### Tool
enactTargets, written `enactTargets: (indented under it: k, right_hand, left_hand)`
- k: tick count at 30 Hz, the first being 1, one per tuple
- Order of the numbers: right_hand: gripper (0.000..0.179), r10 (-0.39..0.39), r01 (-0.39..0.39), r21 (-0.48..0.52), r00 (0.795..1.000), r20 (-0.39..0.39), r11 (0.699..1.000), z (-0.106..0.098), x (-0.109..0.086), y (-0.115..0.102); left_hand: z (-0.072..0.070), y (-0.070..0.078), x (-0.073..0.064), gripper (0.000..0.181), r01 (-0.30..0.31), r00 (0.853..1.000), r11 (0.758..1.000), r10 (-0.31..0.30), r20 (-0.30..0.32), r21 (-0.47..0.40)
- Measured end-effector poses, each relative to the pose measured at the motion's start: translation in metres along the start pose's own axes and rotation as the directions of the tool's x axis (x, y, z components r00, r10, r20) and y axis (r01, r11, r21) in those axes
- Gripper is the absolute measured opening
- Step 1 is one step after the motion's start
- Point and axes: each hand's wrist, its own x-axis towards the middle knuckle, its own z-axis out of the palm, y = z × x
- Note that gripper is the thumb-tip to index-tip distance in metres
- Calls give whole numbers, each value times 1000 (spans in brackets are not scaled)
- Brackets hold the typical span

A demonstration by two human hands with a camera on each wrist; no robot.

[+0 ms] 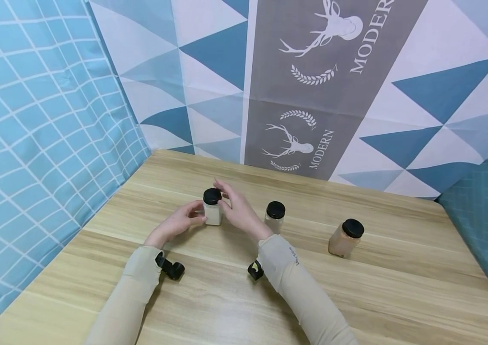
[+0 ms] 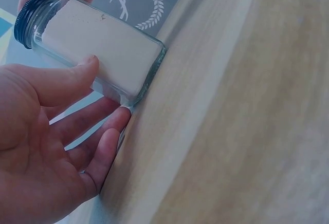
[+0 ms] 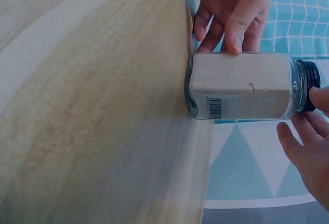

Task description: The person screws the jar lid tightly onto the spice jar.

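A square glass jar (image 1: 213, 216) of pale powder stands upright on the wooden table, its black screw lid (image 1: 212, 195) on. From the left side my left hand (image 1: 178, 222) holds the jar's body low down, thumb on the near face and fingers around behind. My right hand (image 1: 239, 209) reaches in from the other side and grips the lid between thumb and fingers. A barcode label (image 3: 214, 107) shows near the jar's base in the right wrist view.
Right of the hands stands a second black-lidded jar (image 1: 274, 222), partly behind my right forearm. Farther right is a third jar (image 1: 342, 242) with orange-brown contents. Patterned cloth (image 1: 209, 72) hangs behind the wooden table (image 1: 218, 297), and blue checked cloth (image 1: 32, 120) borders its left edge.
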Motion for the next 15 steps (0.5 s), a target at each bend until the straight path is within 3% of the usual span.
enactTargets:
  k: [15]
  right_hand:
    - [56,18,-19,2,997,71,1000,-2,2,0]
  left_hand:
    - [1,0,0,59,27,1000,1000,-27,7,-11]
